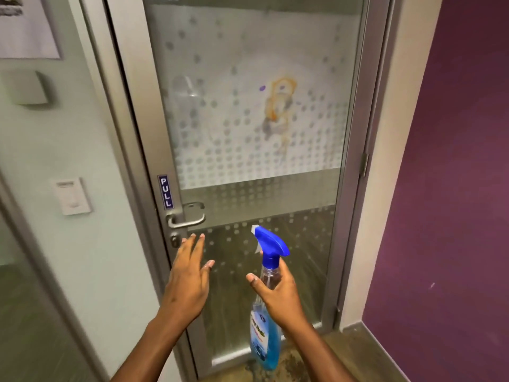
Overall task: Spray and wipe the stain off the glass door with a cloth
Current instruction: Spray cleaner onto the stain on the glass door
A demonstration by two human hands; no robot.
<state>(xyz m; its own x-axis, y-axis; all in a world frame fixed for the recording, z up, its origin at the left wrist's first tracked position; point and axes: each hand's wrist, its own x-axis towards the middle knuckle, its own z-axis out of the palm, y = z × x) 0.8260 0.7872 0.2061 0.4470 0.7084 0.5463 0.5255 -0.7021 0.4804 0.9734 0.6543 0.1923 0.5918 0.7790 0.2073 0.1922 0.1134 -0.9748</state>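
The glass door [220, 78] in a grey metal frame fills the middle of the head view, its pane frosted with a dot pattern. An orange-brown stain [278, 106] runs down the pane, upper right of centre, with a small purple spot to its left. My right hand [276, 292] grips the neck of a clear spray bottle [265, 337] with blue liquid and a blue trigger head, held low in front of the door's lower pane. My left hand [190, 279] is open, fingers spread, just below the door handle [186, 218]. No cloth is in view.
A blue PULL sign [165, 192] sits on the frame above the handle. A white wall switch [72, 196] and a pinned paper [26, 26] are on the pale wall at left. A purple wall [454, 188] stands close on the right.
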